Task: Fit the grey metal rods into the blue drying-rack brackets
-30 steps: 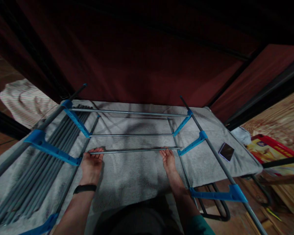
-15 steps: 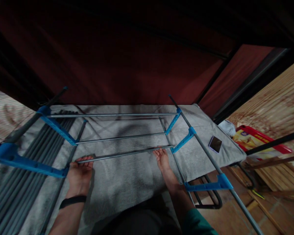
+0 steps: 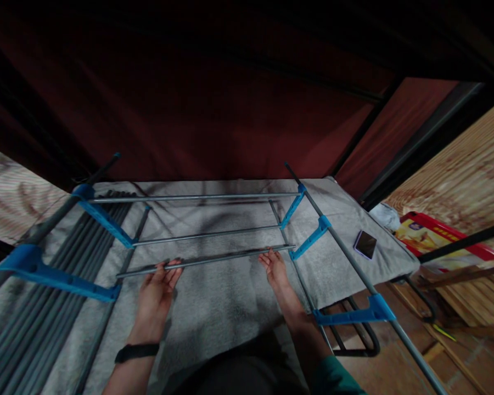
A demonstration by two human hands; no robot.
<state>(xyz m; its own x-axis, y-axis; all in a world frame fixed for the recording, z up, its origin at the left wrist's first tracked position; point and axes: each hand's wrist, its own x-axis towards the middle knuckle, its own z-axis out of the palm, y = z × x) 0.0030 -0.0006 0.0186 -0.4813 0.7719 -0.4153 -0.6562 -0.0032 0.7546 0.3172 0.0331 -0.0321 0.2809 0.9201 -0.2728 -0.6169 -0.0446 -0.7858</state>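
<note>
A person's two hands at a rod frame on a grey cloth, seen from within the room. The left hand, a dark band at its wrist, grips the loose rod between thumb and fingers, some way in from the rod's left end. The right hand is half open, palm up, fingertips at the same rod near its right end; how firmly it holds cannot be told. The loose rod lies crosswise over the middle of the cloth, its left end just beside the near left bracket and its right end beside the middle right bracket, both blue. Nearer the cloth's far edge, a far rod and a second rod span the frame. Along the cloth's left edge lies a pile of rods; near the right edge, a phone. Beyond the far edge stands a dark red panel
</note>
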